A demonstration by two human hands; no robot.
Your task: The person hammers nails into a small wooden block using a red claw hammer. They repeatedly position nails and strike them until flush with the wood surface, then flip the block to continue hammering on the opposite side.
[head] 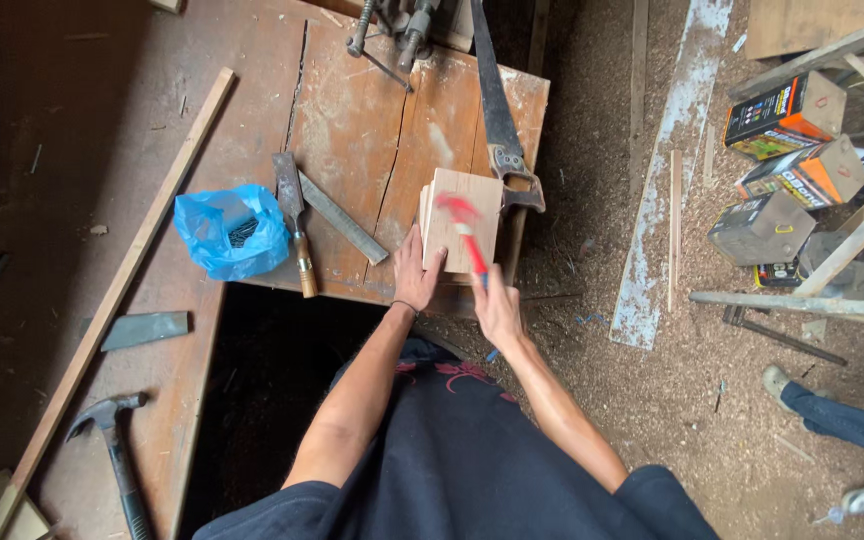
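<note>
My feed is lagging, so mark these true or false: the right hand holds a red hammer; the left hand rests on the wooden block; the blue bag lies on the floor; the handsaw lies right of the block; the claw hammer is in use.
1. The right hand holds a red hammer: true.
2. The left hand rests on the wooden block: true.
3. The blue bag lies on the floor: false, it lies on the workbench.
4. The handsaw lies right of the block: true.
5. The claw hammer is in use: false, it lies untouched.
</note>
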